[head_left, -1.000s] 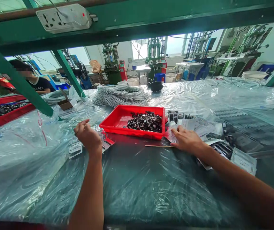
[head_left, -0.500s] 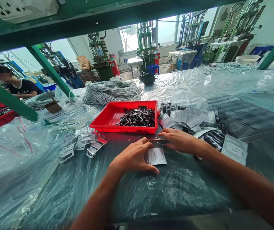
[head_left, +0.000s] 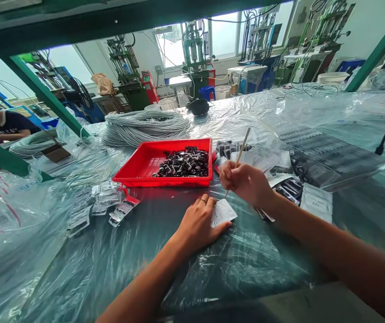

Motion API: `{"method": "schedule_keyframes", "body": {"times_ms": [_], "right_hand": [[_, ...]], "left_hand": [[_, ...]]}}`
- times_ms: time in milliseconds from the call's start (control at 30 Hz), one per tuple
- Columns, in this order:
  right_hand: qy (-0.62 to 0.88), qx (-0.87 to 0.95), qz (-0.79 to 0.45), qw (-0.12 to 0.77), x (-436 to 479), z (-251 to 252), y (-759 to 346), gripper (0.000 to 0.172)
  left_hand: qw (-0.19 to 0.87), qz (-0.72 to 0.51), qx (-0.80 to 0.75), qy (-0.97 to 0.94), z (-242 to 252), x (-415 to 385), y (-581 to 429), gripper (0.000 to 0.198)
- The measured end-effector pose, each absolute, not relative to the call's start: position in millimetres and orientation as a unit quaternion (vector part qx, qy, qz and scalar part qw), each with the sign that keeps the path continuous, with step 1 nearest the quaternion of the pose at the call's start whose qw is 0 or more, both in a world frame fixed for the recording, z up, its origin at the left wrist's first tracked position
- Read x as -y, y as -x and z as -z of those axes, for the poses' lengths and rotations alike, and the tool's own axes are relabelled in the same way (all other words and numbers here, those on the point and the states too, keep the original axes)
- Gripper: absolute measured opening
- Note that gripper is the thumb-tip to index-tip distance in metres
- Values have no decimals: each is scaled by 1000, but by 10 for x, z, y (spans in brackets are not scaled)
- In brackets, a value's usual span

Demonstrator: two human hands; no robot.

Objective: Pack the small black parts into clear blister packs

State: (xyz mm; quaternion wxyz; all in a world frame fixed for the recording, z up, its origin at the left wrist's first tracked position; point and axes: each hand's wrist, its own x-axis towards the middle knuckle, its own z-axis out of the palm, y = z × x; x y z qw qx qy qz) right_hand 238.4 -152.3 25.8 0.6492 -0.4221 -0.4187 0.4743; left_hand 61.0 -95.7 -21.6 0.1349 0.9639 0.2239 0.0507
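Observation:
My left hand (head_left: 197, 224) lies on the table and holds a small silvery-white printed packet (head_left: 223, 212) down, thumb along its near edge and fingers at its left side. My right hand (head_left: 246, 181) is closed round a thin wooden stick (head_left: 243, 146), held steeply. The stick's lower tip comes down by the packet's upper edge; whether it touches is too small to tell. Just beyond my hands stands a red tray (head_left: 162, 181) with many small black and metal parts (head_left: 187, 162) heaped in its right side.
Flat packets (head_left: 317, 202) and a stack of dark film-wrapped sheets (head_left: 337, 154) lie to the right. Small packets (head_left: 107, 199) lie left of the tray. Behind are a grey cable coil (head_left: 145, 128) and a black object (head_left: 197, 106). A person (head_left: 6, 123) sits far left; green posts (head_left: 44, 96) frame the table.
My right hand has lifted the stick from lying flat to a steep position and now grips it in a fist. The packet under my left hand has turned slightly. The view has shifted right.

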Motion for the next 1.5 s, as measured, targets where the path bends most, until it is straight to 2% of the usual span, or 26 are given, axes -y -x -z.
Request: {"method": "schedule_keyframes", "body": {"times_ms": [133,267,467,600,767,833,967,1100,1500], "right_hand": [[386,343,-503,693,1448,-42,-2094,44],[394,344,-466,714,1409,64,-2036,53],[394,352,-438,728,1352,172,-2003,55],[394,351,-478,702,1373,188,-1980,54],[411,351,-594,596,1524,63,-2034,49],[409,361,-599,586,1553,18,-2079,48],[367,343,-536,679,1533,-27,-2144,49],[324,328,-495,736,1494,11,-2098,51],[462,435,-354,687,1418,224,-1858,50]], "left_hand": [[164,-56,-242,-955,221,979,-629,49],[178,-58,-243,-952,221,982,-633,48],[177,-72,-226,-955,246,947,-620,49],[177,-67,-231,-954,233,949,-626,49],[158,-67,-269,-948,246,970,-646,51],[165,-74,-261,-948,236,929,-624,54],[208,-66,-188,-958,126,771,-525,71],[207,-41,-193,-958,59,735,-485,50],[253,-110,-189,-943,248,900,-588,40]]}}
